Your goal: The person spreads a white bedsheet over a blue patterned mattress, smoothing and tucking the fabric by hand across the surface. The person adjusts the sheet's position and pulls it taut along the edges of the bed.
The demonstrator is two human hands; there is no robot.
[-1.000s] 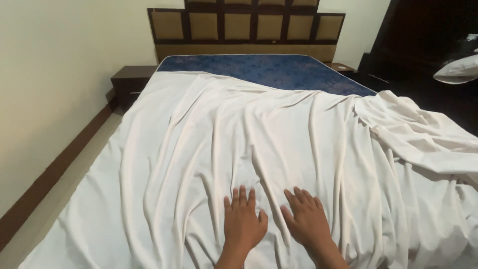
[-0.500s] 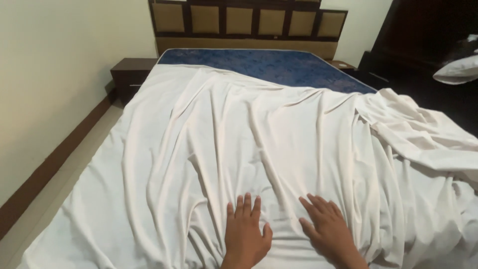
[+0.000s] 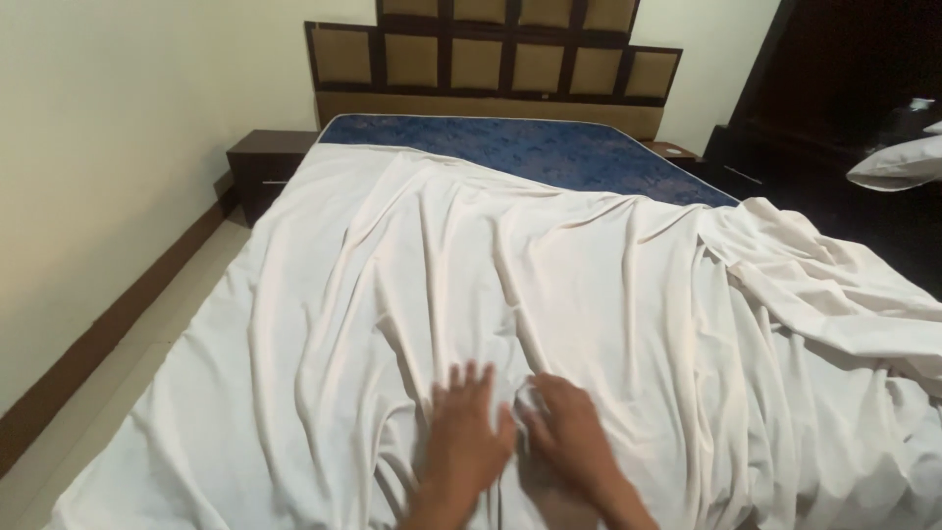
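Head view, near edge: left hand [image 3: 469,437] lies flat with fingers spread on the wide, creased white cotton bedsheet [image 3: 549,294]; right hand [image 3: 569,437] sits just beside it, fingers curled and seemingly pinching a small fold of cloth between the two hands, though the grip is blurred. Both press down at the foot of the bed, likely to pin and gather the fabric. The sheet drapes loosely over the mattress in long ridges fanning from the hands, bunched on the right. Beyond it: bare blue patterned mattress top [image 3: 530,152], dark wooden headboard with tan padded panels [image 3: 491,59], dark bedside cabinet [image 3: 265,162] at left.
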